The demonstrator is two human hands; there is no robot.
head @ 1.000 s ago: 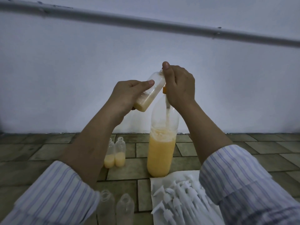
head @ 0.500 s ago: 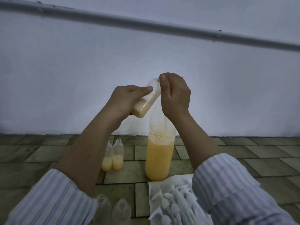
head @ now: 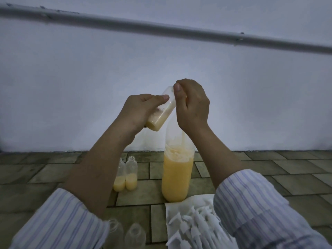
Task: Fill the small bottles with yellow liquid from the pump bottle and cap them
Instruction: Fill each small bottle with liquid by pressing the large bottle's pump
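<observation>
Small bottle (head: 162, 112) tilted, part-filled with yellow liquid, gripped in curled fingers (head: 162, 97) of left hand (head: 140, 110), its mouth up against the top of the tall pump bottle (head: 177, 175). Right hand (head: 192, 105) closed over that top, fingers curled around the pump, itself hidden. Pump bottle upright on tiled floor (head: 269, 169), over half full. Just left, two part-filled small bottles (head: 125, 175); nearer, two empty bottles (head: 125, 236); near right, white caps (head: 194, 229) on paper.
</observation>
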